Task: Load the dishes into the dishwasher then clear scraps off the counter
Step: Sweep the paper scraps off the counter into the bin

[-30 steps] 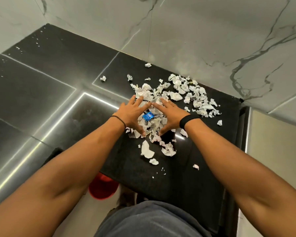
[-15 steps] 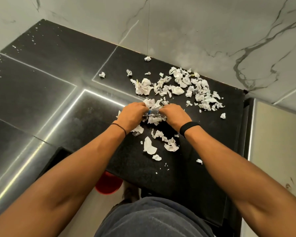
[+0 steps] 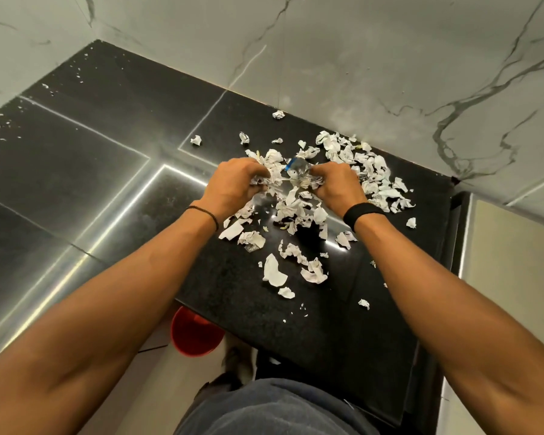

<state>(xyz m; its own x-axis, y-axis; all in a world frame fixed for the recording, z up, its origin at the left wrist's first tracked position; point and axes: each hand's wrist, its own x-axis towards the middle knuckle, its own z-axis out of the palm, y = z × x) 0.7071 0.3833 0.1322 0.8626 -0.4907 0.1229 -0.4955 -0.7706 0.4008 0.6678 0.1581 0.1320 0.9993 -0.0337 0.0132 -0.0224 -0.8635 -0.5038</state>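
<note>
White torn paper scraps [image 3: 369,171] lie scattered over the black stone counter [image 3: 311,334] near the marble wall. My left hand [image 3: 233,183] and my right hand [image 3: 335,183] are side by side above the pile, both closed on a bunch of scraps held between them. A blue-and-clear wrapper [image 3: 296,167] sticks out of that bunch. More scraps [image 3: 299,215] hang and lie just below my hands. Loose pieces [image 3: 274,271] sit nearer the counter's front edge.
A red bucket [image 3: 192,337] stands on the floor below the counter's front edge, partly hidden by my left arm. The counter continues left as dark glossy panels [image 3: 76,171]. A pale appliance top [image 3: 512,262] lies to the right. Marble wall [image 3: 358,58] backs the counter.
My hands went from flat and spread on the pile to closed fists gripping scraps. They have lifted a bunch slightly, and some pieces have dropped below them.
</note>
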